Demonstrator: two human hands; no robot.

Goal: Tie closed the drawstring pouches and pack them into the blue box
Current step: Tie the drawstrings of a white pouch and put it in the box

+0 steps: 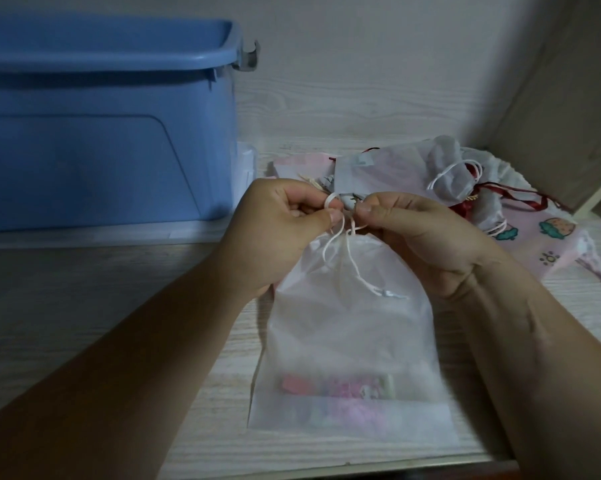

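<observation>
Hands: two; left hand point(285, 216) and right hand point(420, 233) each pinched the white cord point(344, 244)
Pouch point(351, 341): one, flat on the table point(84, 306) under the hands, neck gathered
Box point(108, 133): one, blue, back left; inside hidden
Pile point(465, 178): more pouches behind, count unclear
Contents: blurred pink and green items point(337, 386) at the Pouch bottom

Blue plastic box point(101, 133): upright, open-topped.
Translucent white drawstring pouch point(347, 341): flat, right of the box, neck gathered, pink items at its bottom.
White cord point(329, 249): ends trailing over the pouch.
Heap of other pouches point(465, 181): white and pink-printed, farther right.
</observation>
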